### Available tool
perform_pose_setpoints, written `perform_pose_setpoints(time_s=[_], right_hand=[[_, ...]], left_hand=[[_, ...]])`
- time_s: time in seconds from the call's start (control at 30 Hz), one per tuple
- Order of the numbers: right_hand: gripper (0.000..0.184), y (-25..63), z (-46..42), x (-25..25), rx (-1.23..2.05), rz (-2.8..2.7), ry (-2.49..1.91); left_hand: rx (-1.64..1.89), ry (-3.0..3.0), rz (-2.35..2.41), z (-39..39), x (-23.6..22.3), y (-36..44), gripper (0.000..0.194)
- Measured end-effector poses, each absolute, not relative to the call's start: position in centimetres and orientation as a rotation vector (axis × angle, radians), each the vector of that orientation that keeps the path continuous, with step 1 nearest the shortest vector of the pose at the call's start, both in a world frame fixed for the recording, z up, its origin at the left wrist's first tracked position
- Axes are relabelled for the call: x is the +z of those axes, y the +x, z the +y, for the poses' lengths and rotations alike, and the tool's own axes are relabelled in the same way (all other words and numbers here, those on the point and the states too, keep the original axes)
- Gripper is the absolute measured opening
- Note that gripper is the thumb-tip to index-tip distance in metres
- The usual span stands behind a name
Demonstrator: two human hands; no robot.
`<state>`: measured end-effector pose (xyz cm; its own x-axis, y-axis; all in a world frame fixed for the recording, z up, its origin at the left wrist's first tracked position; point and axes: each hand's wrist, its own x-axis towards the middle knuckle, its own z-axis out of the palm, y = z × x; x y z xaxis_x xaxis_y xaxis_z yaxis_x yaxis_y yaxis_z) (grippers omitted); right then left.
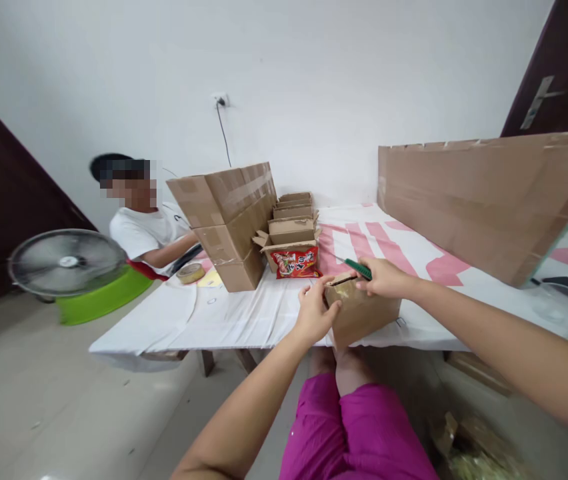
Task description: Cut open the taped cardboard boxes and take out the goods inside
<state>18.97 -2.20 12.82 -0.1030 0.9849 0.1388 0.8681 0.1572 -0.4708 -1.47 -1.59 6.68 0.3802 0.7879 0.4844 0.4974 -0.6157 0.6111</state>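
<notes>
A small cardboard box [367,313] sits at the table's front edge, just above my knees, with a dark gap along its top. My left hand [317,310] grips the box at its left end, thumb on the near side. In my right hand [381,279] is a green-handled box cutter [358,268], held over the top of the box. The cutter's blade points up and to the left. Behind the box, a red printed food packet [297,263] leans against an open cardboard box [289,243]. My right fingertips are partly hidden behind the box top.
Stacked cardboard boxes [234,227] stand to the left, and a roll of tape [191,273] lies beyond them. A person in a white shirt [147,233] sits there near a fan [67,261]. A large cardboard panel [484,200] stands at right on the cloth-covered table [164,327].
</notes>
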Motion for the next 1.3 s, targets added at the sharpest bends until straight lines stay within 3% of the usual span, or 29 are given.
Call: perform_pose_setpoints(time_s=[0.27,0.37,0.63,0.87,1.3], right_hand=[[0.016,17.6,-3.1,12.9,0.251,-2.057,-1.801],[0.017,17.6,-3.4,12.7,0.215,-2.067,-1.750],[0.019,17.4,-4.5,11.3,0.114,-2.020,-1.655],[0.019,17.2,-4.4,11.1,0.072,-1.996,-1.578],[0.020,16.6,-4.6,10.7,0.043,-2.061,-1.566]], left_hand=[[1.056,2.928,1.265,-2.5,9.8,0.4,0.009],[1.067,2.863,1.216,-1.8,10.3,1.0,0.012],[1.433,2.012,1.237,-0.3,9.4,1.7,0.017],[1.514,1.463,1.058,-0.4,8.9,2.4,0.015],[1.557,1.235,0.959,0.9,6.7,2.1,0.011]])
